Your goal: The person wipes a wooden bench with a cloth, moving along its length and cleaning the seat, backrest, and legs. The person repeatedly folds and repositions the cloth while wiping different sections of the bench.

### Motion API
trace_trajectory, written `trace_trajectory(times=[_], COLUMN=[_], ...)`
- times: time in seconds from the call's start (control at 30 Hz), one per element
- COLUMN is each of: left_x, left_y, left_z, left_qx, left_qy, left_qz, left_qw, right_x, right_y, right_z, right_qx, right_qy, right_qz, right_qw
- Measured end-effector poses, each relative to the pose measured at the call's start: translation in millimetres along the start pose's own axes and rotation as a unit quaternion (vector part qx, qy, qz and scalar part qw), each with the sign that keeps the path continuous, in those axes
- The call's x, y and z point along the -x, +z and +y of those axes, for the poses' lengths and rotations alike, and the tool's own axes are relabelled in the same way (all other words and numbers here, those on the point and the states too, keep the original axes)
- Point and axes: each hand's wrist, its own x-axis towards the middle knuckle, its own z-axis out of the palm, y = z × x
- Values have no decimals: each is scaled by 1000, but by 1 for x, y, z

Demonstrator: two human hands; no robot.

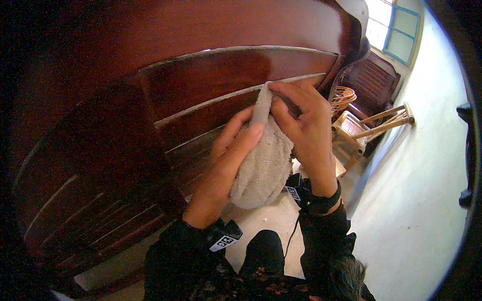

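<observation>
A beige terry cloth (263, 169) hangs bunched between my two hands. My left hand (229, 158) grips it from the left, the thumb lying across its folded upper strip. At the top end, my right hand (305, 116) pinches the strip between thumb and fingers. Just behind the cloth stands a large dark red-brown piece of wooden furniture (211, 81) with recessed panels and narrow ledges. Pale dust-like streaks run along those ledges. The strip's tip overlaps one ledge (211, 104) in view; whether it touches cannot be told.
To the right, a bamboo stool (348, 131) lies tipped beside a wicker basket (343, 96) and a slatted wooden seat back (371, 77). A pale wall (418, 180) bounds the right side, below a blue-framed window (402, 35). A dark cable (292, 237) hangs near my right wrist.
</observation>
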Motion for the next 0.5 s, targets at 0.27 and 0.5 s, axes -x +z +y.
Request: trace_trajectory(times=[0.27, 0.5], left_x=[18, 20], left_y=[-4, -30], left_z=[5, -1], left_qx=[65, 19], left_qy=[71, 108], left_qz=[51, 38], left_qw=[994, 993], right_x=[-6, -7], right_y=[14, 36], right_z=[-12, -20], right_qx=[-86, -74], right_qy=[-21, -32], right_qz=[-58, -44], right_qw=[994, 996])
